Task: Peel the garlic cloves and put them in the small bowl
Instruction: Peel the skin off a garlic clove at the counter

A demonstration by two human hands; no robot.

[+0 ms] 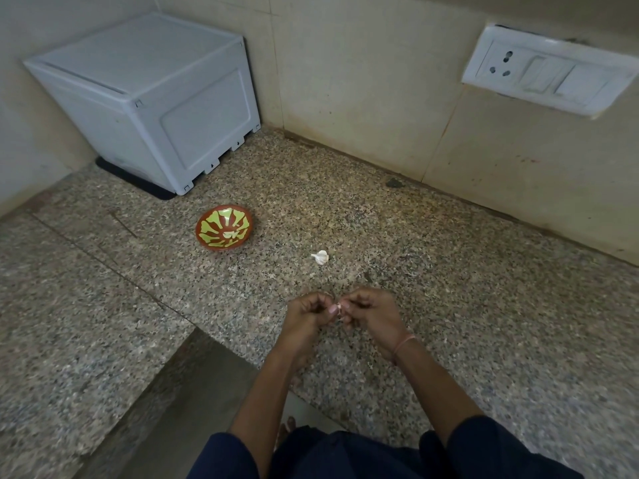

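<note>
Where the hands are meeting: the left hand (306,314) and the right hand (371,311) are hovering close together over the near part of the speckled desk (466,305).
Fingers: the fingers (353,302) of both hands are curling inward and pinching one garlic clove (339,308) between them; they are hiding most of it.
Loose garlic: a white garlic piece (320,257) is lying on the desk beyond the hands, apart from them.
Bowl: a small red-brown bowl (224,232) with a yellow-green pattern is sitting upright, left of the garlic piece and further back.
Corner: a white plastic box (148,98) is standing on a black mat (138,183) behind the bowl.
Wall: a white switch plate (546,69) is hanging at the upper right.
Wrist: a pink thread (404,344) is circling the right wrist.
</note>
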